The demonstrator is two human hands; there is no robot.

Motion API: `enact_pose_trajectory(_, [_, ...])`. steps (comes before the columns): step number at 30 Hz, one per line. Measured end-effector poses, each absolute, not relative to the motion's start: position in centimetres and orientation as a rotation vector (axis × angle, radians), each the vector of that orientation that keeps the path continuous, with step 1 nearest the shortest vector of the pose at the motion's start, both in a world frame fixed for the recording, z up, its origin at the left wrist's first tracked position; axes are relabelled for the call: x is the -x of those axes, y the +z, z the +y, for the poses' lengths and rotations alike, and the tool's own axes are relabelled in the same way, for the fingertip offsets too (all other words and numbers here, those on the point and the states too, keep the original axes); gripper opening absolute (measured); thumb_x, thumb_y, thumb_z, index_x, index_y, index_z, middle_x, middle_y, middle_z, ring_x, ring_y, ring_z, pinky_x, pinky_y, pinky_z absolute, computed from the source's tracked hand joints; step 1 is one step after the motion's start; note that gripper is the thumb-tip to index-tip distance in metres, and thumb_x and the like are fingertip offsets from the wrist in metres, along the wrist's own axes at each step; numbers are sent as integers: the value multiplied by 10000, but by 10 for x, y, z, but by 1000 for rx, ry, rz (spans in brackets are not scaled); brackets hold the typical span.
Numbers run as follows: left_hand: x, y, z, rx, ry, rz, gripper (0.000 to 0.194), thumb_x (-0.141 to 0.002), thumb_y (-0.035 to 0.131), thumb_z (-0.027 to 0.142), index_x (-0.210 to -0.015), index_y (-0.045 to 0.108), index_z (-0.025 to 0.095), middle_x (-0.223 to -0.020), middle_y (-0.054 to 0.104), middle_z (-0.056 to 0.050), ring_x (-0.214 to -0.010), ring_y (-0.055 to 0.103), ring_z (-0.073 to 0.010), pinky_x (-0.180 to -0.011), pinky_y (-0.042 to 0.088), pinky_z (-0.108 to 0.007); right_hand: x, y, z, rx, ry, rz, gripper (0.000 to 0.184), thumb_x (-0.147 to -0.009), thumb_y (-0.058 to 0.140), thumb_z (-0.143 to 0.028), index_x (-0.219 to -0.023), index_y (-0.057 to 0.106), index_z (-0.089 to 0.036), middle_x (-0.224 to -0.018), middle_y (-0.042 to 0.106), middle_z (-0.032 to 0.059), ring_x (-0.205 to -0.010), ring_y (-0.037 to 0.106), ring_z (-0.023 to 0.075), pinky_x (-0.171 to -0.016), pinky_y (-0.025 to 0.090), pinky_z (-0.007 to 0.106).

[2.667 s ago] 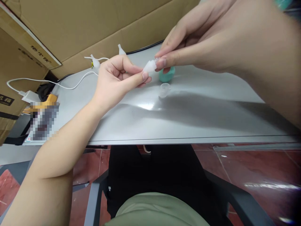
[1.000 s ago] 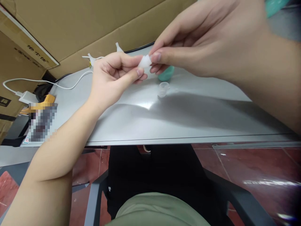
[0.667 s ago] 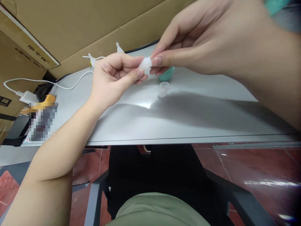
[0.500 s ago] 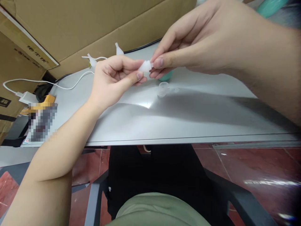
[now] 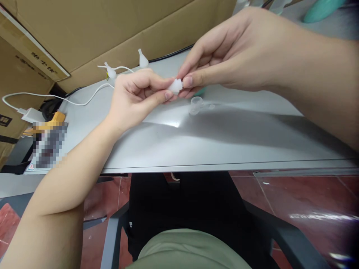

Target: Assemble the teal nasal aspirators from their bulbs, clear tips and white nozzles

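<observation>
A small, cone-shaped, milky-white plastic piece is hanging between two hands near the upper centre of the frame. The left hand is pinching its left end, fingers nearly meeting; the right hand is pinching its narrow right tip, fingers likewise pressed close. Just below, a small clear plastic cup is standing on the smooth grey worktop, beside a tiny clear round piece. Two white, teardrop-shaped plastic pieces are standing at upper left, before a brown cardboard panel.
</observation>
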State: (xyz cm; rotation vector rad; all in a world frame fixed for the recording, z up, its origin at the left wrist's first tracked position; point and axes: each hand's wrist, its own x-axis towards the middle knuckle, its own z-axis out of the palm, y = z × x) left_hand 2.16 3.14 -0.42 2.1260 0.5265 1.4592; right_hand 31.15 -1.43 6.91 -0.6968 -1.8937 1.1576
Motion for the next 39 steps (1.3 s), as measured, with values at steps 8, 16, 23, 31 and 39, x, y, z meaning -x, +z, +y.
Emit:
enact_pose_trajectory(8, [-29,-12,33,-2070,1535,566,454,-953,1191,580,-930,888,242,-841,709,17,-822,924,-235,-824,874,-427,-312,65,-11,586,1256,-1862,389,-1019,946,131,-876,964,-230,-856,903,-17,-745,894,101,-745,755,105])
enact_pose_trajectory(16, [-28,-3,11,-2080,1538,473,436,-892,1241,564,-954,934,260,-833,753,-5,-892,930,-251,-841,849,-390,-310,67,-11,528,1324,-1921,338,-1017,972,63,-849,941,-229,-873,903,-18,-785,877,96,-797,757,121])
enact_pose_trajectory(23, [-36,5,-3,-2176,1575,302,578,-886,1163,828,-1041,1005,294,-856,814,-1,-729,872,-189,-721,837,-366,-311,66,-9,538,1324,-1960,276,-1017,976,18,-864,914,-203,-883,902,-2,-765,856,103,-821,776,162])
enact_pose_trajectory(31, [-40,-2,10,-2042,1641,395,597,-975,1088,857,-1056,912,292,-900,795,4,-816,929,-212,-784,868,-389,-304,77,-35,579,1030,-1851,198,-1004,1080,-257,-899,916,-299,-914,899,-54,-870,902,90,-848,749,107])
enact_pose_trajectory(39, [-52,-2,4,-1977,1762,563,538,-1028,1099,714,-920,817,269,-874,762,24,-831,926,-201,-821,840,-361,-301,68,-44,680,609,-1857,111,-1108,985,-201,-1023,971,-270,-983,914,-50,-898,874,101,-870,759,170])
